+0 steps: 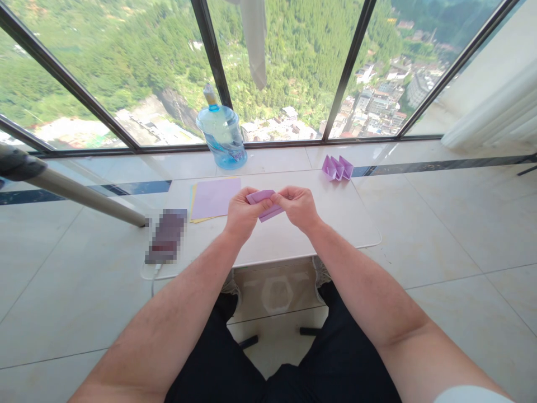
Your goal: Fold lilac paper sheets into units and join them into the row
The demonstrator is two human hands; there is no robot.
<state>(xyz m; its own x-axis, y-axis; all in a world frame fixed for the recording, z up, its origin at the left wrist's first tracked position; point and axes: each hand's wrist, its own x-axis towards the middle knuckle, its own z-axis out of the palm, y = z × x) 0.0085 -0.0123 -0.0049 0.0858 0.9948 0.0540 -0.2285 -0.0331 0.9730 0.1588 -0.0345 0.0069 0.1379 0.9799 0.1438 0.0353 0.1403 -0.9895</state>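
Hands, left (242, 214) and right (298, 207), grip folded purple paper (263, 202) above the table (335, 218).

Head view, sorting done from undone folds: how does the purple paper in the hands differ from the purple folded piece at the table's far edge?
The purple paper is pinched between the left hand and right hand above the table; the purple folded piece rests untouched. The purple paper looks like a flat strip; the purple folded piece stands in several pointed flaps. Both are lilac paper.
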